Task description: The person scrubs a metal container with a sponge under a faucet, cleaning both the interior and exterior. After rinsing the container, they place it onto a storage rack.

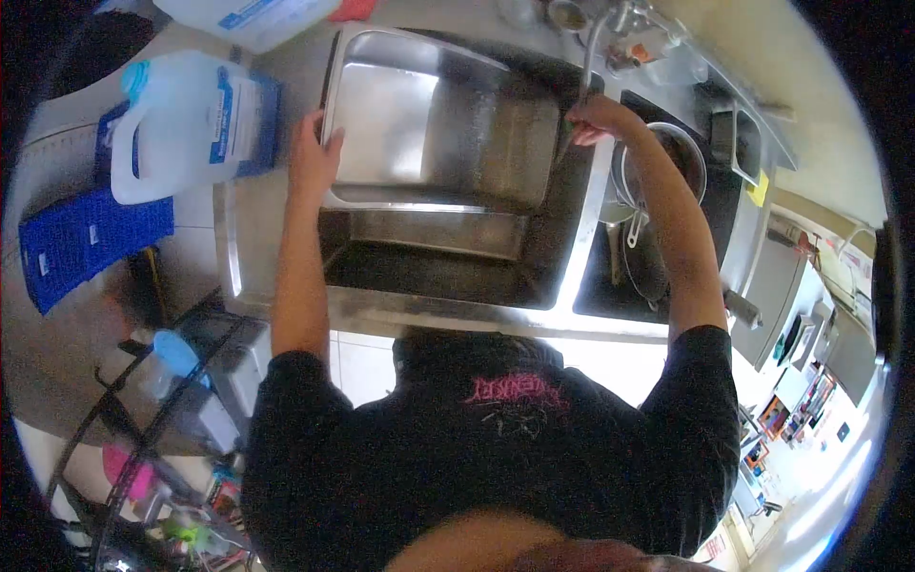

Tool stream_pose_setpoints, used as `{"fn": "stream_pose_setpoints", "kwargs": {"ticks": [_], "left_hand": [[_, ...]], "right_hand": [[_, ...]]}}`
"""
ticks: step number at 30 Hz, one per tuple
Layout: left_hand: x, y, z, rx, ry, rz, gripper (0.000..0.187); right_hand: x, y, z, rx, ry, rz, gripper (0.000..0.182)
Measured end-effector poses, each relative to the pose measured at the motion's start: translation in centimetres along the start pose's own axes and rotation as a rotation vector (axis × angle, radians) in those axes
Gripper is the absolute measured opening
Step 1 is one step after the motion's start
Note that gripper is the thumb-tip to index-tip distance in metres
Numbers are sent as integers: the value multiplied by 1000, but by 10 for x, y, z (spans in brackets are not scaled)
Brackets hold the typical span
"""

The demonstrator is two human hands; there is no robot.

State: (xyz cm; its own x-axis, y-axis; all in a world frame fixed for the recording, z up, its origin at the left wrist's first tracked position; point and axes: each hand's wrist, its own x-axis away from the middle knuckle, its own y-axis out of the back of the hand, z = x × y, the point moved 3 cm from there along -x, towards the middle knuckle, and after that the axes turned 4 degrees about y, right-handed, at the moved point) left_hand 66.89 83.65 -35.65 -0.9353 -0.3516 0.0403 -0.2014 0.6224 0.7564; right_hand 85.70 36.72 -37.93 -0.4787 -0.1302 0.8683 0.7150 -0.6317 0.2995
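Note:
A deep rectangular stainless-steel pan is tilted over the left sink basin, its inside facing me. My left hand grips the pan's left rim, thumb on the near side and fingers around the edge. At the pan's right side, my right hand is closed around the lower part of the thin faucet spout. Some of its fingers are hidden, and a small green spot shows beside them. I cannot make out whether water is running.
The right basin holds a round pot and a frying pan. Large plastic jugs stand left of the sink, beside a blue mat. A black wire rack is at lower left. Glassware sits behind the faucet.

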Motion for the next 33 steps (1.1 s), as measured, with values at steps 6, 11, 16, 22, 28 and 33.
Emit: {"fn": "stream_pose_setpoints", "kwargs": {"ticks": [6, 11, 16, 22, 28, 33], "left_hand": [[43, -6, 0, -30, 70, -128, 42], [49, -3, -7, -62, 68, -174, 43], [50, -2, -17, -209, 45, -227, 43], [50, -5, -15, -206, 40, -209, 43], [53, -4, -20, -242, 39, -238, 45], [51, -3, -16, -245, 43, -205, 46]], "right_hand": [[6, -2, 0, -108, 70, 142, 33], [12, 5, 1, 3, 43, 256, 40], [19, 3, 3, 25, 103, 250, 40], [17, -4, 9, -47, 128, 265, 40], [-69, 1, -34, 95, 258, 140, 38], [-32, -3, -8, 163, 243, 157, 40]]}}
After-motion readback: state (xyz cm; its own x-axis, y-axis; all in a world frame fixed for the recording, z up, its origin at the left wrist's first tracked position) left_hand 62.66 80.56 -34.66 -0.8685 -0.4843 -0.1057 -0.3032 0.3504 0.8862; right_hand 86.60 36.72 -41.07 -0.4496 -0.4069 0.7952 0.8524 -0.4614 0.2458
